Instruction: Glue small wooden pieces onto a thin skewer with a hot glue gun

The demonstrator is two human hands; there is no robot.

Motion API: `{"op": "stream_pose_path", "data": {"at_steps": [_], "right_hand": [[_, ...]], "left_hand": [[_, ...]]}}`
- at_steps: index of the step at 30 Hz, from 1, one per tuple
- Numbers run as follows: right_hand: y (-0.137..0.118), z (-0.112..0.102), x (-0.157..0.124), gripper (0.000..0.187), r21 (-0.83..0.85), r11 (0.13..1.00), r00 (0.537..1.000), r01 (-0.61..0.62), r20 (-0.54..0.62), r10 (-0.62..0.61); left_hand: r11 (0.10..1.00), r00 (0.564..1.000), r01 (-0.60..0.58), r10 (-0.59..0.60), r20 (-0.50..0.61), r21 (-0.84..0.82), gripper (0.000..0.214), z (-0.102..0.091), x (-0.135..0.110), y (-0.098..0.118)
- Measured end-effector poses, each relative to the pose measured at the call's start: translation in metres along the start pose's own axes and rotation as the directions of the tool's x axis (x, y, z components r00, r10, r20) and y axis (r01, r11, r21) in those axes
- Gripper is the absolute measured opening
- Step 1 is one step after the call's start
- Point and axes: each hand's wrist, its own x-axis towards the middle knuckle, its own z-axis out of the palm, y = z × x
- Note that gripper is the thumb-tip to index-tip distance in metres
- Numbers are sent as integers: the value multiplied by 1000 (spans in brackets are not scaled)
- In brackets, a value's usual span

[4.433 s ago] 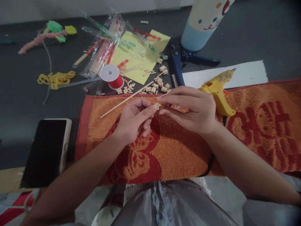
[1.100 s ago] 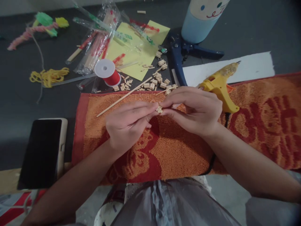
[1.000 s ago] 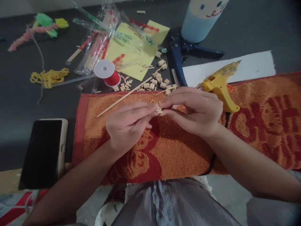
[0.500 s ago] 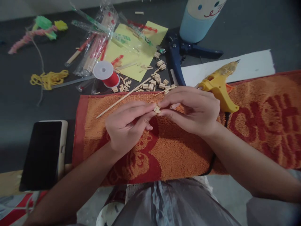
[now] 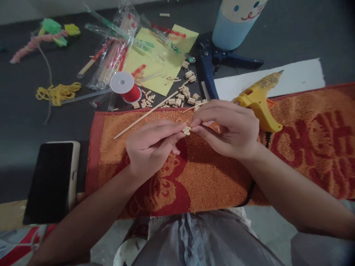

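Both my hands meet over an orange and red towel [image 5: 210, 181]. Between their fingertips is a small cluster of short wooden stick pieces [image 5: 186, 130]. My left hand [image 5: 151, 146] pinches the cluster from the left with thumb and forefinger. My right hand [image 5: 229, 127] pinches it from the right, its other fingers curled. A long thin wooden stick [image 5: 145, 115] lies on the towel's far edge, just beyond my left hand. Several loose cut stick pieces [image 5: 180, 99] lie on the dark table past the towel.
A yellow glue gun [image 5: 259, 101] rests on the towel beside my right hand, its cord running under my wrist. Behind are blue cutters [image 5: 208, 74], a blue cup [image 5: 235, 24], a red thread spool [image 5: 126, 87], yellow paper [image 5: 158, 62], bagged sticks [image 5: 116, 55], and a phone [image 5: 52, 181] at left.
My fingers have shifted slightly on the wooden cluster, turning it a little between both hands. The hands stay in the same place over the towel.
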Motion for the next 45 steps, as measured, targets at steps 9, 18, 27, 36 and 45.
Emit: {"op": "stream_pose_path", "data": {"at_steps": [9,18,27,36,45], "right_hand": [[-1,2,-2,12,6,1000,1000,-12,1,12],[-1,4,-1,13,-14,999,999,-37,-16,37],[1,6,-2,7,-71,997,999,10,-35,-12],[-5,8,-3,11,-60,997,999,-50,3,50],[-8,6,-3,15,-85,995,998,-58,25,60]], "left_hand": [[1000,1000,-11,11,-8,-21,18,1,-2,0],[999,1000,25,-24,-11,43,12,0,-2,-1],[995,995,99,-98,-12,29,11,-1,-1,2],[972,995,-89,94,-14,216,9,-3,0,1],[926,987,-149,160,-4,348,8,-4,0,2]]}}
